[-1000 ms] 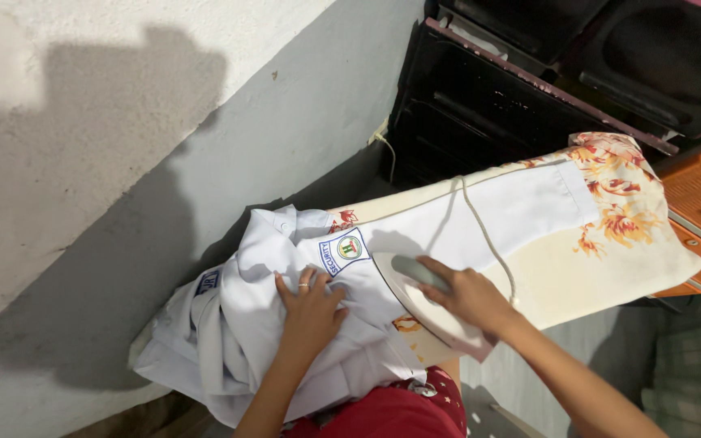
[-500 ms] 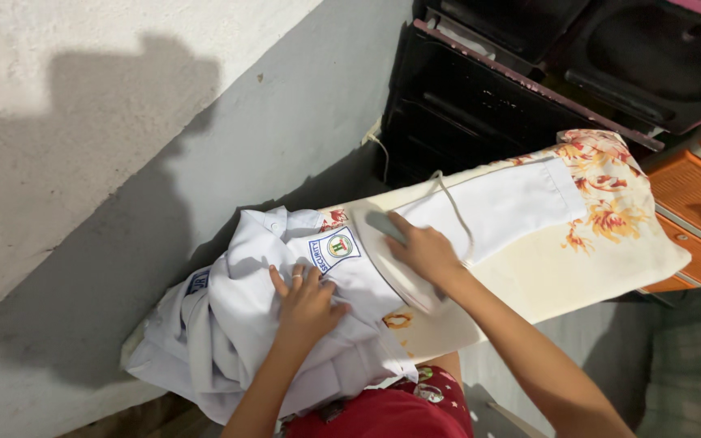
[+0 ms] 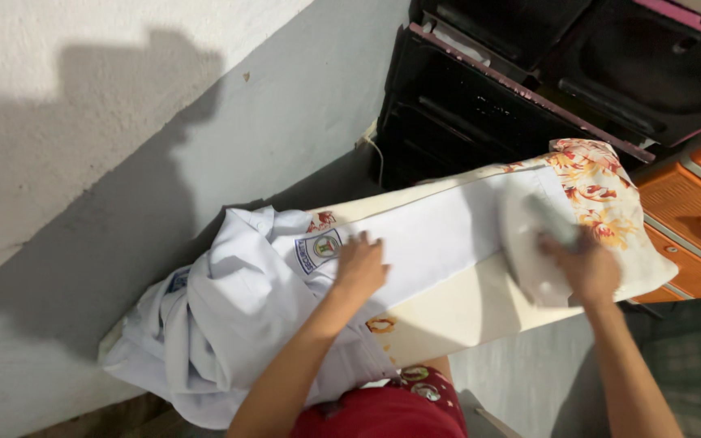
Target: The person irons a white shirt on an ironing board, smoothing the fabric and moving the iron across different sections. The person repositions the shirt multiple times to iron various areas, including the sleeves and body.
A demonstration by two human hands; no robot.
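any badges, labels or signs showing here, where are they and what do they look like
Shoulder patch: sewn on the white shirt's sleeve, just left of the left hand; shield-shaped, white with a dark blue edge and a round green and yellow emblem.
Second patch: on the bunched shirt at the board's near end; small, dark blue, mostly folded under.

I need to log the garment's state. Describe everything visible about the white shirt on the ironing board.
The white shirt looks like thin woven cloth, with a badge patch at the top of one sleeve and a small dark label further left. Its body lies bunched and creased over the near end of the ironing board; one sleeve is stretched flat along the board. The left hand presses the sleeve beside the badge. The right hand holds a pale iron, blurred, at the cuff end.
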